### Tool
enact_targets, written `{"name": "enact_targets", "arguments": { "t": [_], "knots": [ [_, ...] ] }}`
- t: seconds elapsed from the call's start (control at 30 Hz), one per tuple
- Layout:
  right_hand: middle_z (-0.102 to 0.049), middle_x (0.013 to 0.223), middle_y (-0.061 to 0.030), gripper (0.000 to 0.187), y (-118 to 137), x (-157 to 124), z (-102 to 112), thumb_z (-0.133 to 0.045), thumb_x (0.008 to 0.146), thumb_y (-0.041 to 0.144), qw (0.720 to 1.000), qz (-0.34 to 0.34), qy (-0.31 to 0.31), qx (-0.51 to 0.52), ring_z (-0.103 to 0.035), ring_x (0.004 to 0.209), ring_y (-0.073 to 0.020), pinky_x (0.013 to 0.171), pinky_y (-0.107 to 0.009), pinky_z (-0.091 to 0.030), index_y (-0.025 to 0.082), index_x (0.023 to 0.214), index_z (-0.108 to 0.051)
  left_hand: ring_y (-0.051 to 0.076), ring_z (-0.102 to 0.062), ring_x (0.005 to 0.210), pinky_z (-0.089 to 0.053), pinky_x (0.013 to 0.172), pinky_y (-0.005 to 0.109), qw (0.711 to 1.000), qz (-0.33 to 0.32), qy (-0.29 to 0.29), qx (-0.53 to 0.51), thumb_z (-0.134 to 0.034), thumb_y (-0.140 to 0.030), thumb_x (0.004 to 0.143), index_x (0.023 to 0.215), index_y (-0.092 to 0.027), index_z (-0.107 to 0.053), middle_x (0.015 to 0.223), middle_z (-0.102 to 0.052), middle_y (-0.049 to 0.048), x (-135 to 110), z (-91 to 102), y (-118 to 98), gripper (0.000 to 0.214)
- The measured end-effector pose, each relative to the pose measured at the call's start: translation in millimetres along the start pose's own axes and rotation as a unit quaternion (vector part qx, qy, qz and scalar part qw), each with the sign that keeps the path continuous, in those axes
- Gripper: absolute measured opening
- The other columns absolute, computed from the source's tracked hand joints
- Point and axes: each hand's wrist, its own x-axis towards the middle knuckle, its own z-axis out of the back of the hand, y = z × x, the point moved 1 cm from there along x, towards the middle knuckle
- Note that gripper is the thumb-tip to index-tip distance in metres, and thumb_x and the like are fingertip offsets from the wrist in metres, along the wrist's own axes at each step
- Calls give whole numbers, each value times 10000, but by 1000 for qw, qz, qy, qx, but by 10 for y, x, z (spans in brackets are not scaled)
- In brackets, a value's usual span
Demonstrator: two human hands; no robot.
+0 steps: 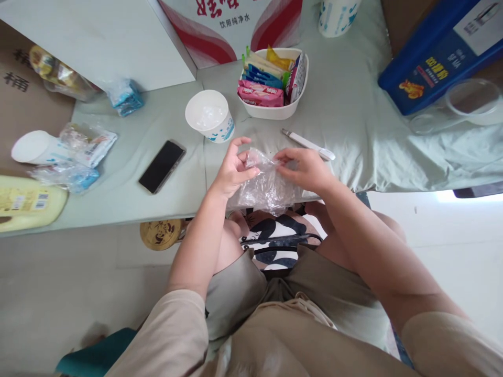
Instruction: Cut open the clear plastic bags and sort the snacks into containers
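A crumpled clear plastic bag (pixel 269 188) hangs between my two hands at the table's front edge. My left hand (pixel 234 170) has its thumb on the bag's upper left part, with the index finger raised and curved. The fingers of my right hand (pixel 304 166) pinch the bag's upper right side. Just beyond my left hand stands a white paper cup (pixel 210 116) with blue print and some clear plastic inside. A white utility knife (pixel 308 144) lies behind my right hand. Farther back is a white tub (pixel 273 111) of colourful wrapped snacks.
A black phone (pixel 162 166) lies to the left. Beyond it are a tipped paper cup (pixel 37 148), plastic wrappers (pixel 84 144) and a yellow bottle (pixel 31 203). At right stand a blue container (pixel 424 68) and a clear plastic cup (pixel 467 102). Boxes line the back.
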Motion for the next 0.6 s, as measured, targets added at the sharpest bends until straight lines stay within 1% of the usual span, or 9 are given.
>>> {"name": "enact_targets", "arguments": {
  "t": [0.07, 0.1, 0.2, 0.27, 0.3, 0.37, 0.47, 0.53, 0.6],
  "knots": [
    [-715, 882, -50, 192, 29, -16, 14, -700, 812, 301, 999, 2, -9, 39, -684, 871, -237, 923, -451, -562, 217, 984, -714, 168, -704, 823, -552, 737, 268, 999, 21, 22, -11, -900, -337, 595, 1163, -268, -640, 892, -716, 6, 2, -6, -6, 628],
    [-713, 920, -51, 221, 28, -22, 26, -704, 824, 322, 998, 5, -29, 58, -682, 900, -233, 929, -441, -562, 226, 1023, -706, 178, -710, 825, -555, 742, 276, 999, 35, 35, -3, -892, -332, 604, 1097, -239, -669, 875, -724, 17, 8, -11, 1, 549],
    [-683, 1155, -78, 435, -59, -16, 76, -708, 867, 418, 988, 7, -120, 99, -658, 1098, -252, 992, -455, -547, 280, 1268, -611, 167, -696, 735, -548, 696, 279, 997, 67, 39, 26, -833, -296, 662, 873, -180, -685, 779, -723, 27, 31, -31, 38, 282],
    [-617, 1323, -95, 589, -158, 8, 99, -696, 884, 507, 980, 9, -162, 113, -603, 1251, -276, 1030, -490, -528, 328, 1408, -495, 146, -675, 668, -541, 654, 272, 998, 67, 11, 11, -793, -290, 691, 833, -177, -662, 754, -721, 20, 40, -48, 49, 224],
    [-590, 1372, -98, 646, -202, 22, 101, -687, 886, 551, 979, 9, -166, 120, -580, 1295, -286, 1038, -507, -523, 346, 1449, -447, 141, -674, 655, -543, 643, 270, 998, 66, -3, -4, -782, -291, 696, 847, -181, -650, 763, -726, 17, 40, -57, 46, 229],
    [-592, 1377, -98, 720, -248, 41, 82, -682, 871, 618, 979, 4, -143, 146, -591, 1292, -291, 1026, -519, -533, 362, 1483, -403, 144, -693, 666, -555, 642, 270, 997, 69, -20, -31, -774, -291, 693, 898, -196, -626, 791, -738, 10, 31, -77, 25, 270],
    [-682, 1207, -76, 720, -189, 32, 16, -746, 813, 615, 973, -31, -73, 215, -669, 1138, -278, 951, -487, -578, 340, 1423, -480, 172, -731, 704, -582, 656, 292, 994, 83, -18, -63, -761, -287, 686, 953, -222, -598, 807, -752, -4, 1, -102, -26, 319],
    [-715, 1044, -60, 563, -101, 9, -23, -784, 790, 548, 964, -64, -31, 258, -696, 995, -261, 883, -460, -598, 292, 1255, -598, 187, -744, 711, -592, 656, 304, 993, 91, 0, -78, -754, -273, 663, 955, -226, -595, 797, -757, -9, -18, -108, -51, 336],
    [-699, 886, -44, 337, -22, -11, -38, -785, 792, 471, 958, -91, -8, 272, -681, 853, -229, 827, -438, -600, 244, 1005, -654, 193, -746, 706, -592, 644, 301, 992, 91, 13, -84, -758, -267, 639, 953, -221, -603, 788, -759, -6, -27, -101, -55, 353]
  ]
}}
